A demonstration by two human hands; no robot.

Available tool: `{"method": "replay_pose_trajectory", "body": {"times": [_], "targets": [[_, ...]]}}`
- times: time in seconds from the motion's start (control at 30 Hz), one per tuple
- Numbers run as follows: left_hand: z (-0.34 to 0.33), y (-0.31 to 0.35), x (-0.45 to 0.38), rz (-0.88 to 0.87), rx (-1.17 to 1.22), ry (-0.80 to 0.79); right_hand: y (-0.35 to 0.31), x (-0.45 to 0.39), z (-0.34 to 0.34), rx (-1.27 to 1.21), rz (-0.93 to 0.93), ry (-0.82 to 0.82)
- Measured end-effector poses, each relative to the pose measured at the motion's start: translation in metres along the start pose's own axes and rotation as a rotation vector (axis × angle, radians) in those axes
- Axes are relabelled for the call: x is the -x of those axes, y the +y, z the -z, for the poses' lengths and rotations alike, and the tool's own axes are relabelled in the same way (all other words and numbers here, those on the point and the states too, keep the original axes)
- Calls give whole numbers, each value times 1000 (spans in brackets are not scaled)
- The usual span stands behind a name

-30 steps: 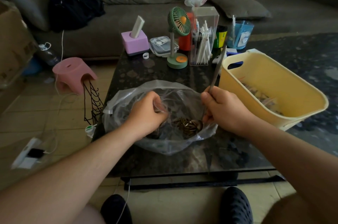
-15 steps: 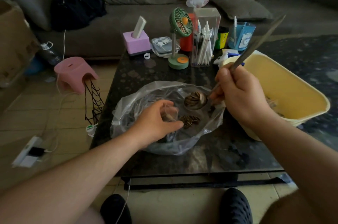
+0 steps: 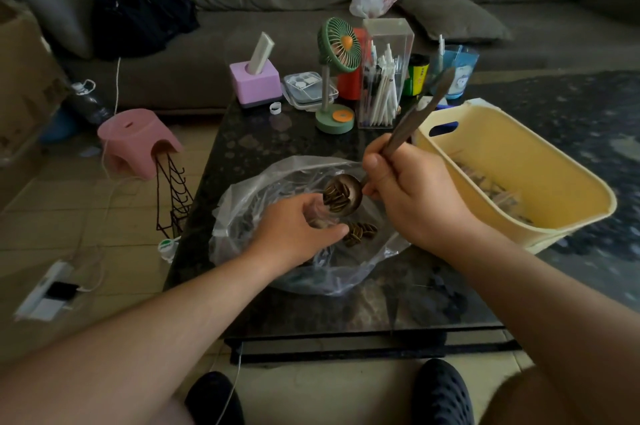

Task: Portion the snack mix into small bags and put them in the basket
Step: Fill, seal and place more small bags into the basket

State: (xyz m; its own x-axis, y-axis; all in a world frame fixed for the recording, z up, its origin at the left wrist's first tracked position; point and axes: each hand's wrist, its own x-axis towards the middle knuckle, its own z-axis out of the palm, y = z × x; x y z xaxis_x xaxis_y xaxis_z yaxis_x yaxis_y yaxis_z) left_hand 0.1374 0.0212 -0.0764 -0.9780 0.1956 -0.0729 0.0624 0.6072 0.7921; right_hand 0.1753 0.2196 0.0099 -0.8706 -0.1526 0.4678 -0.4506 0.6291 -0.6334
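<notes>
A big clear plastic bag (image 3: pixel 263 196) lies open on the dark table (image 3: pixel 277 144), with striped seeds (image 3: pixel 360 232) at its bottom. My left hand (image 3: pixel 294 234) holds a small clear bag (image 3: pixel 320 216) upright inside it, mouth up. My right hand (image 3: pixel 412 196) grips the long handle of a metal spoon (image 3: pixel 343 197). The spoon bowl is full of seeds and tilts against the small bag's mouth. The yellow basket (image 3: pixel 512 213) stands to the right, with filled small bags (image 3: pixel 491 192) lying inside.
At the table's far end stand a green desk fan (image 3: pixel 337 78), a clear pen holder (image 3: pixel 384 74), a purple box (image 3: pixel 256 83) and a blue cup (image 3: pixel 457 71). A pink stool (image 3: pixel 136 140) and wire rack (image 3: pixel 173 196) sit left of the table. Sofa behind.
The spoon went from scooping deep in the big bag to lifted with seeds, then swung left and down to the small bag's mouth. My left hand stayed holding the small bag.
</notes>
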Motion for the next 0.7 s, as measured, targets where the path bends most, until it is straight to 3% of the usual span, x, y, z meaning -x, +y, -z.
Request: {"method": "replay_pose_trajectory", "body": {"times": [0.13, 0.7], "targets": [[0, 4, 0, 8, -41, 32, 2, -1, -2, 61, 81, -7], [3, 5, 7, 46, 59, 37, 8, 0, -6, 129, 120, -96]]}}
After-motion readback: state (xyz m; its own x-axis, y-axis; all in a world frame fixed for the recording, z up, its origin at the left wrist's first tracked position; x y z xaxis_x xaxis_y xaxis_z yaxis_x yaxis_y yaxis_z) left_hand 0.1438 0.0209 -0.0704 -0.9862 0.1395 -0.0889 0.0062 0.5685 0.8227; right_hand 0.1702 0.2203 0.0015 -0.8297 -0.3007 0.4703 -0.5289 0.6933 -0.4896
